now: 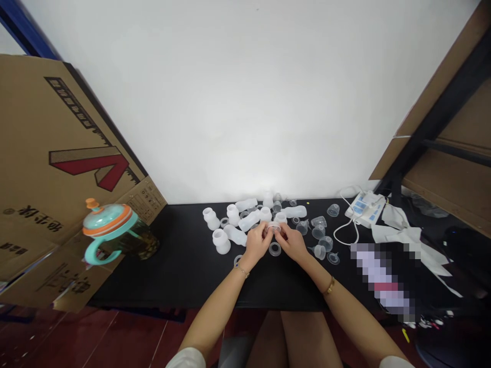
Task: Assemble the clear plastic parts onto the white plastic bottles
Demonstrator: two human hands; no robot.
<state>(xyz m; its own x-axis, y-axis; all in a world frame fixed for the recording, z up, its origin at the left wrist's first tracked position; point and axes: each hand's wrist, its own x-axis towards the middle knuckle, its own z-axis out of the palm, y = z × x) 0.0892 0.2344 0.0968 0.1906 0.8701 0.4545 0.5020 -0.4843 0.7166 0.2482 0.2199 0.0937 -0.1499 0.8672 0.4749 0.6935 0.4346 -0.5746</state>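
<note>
My left hand (258, 243) and my right hand (293, 242) meet over the black table, fingers closed on opposite sides of a translucent round ring (273, 224). Its finer shape is partly covered by my fingertips. Just below it on the table lies another clear ring (274, 249). Several small white, waisted bottles are around my hands: one stands upright (221, 241) to the left, and another bottle (294, 211) lies on its side behind my right hand. To the right of that hand are clear plastic domed cups (318, 226) and a clear funnel-like piece (318, 251).
On the left stand a large cardboard box (26, 153) and a teal-lidded jug (111, 225) with dark contents. A white power strip (366, 208) with a looping cable, crumpled white paper (402, 235) and a pixelated area are on the right. A white wall (245, 102) rises behind the table (172, 271).
</note>
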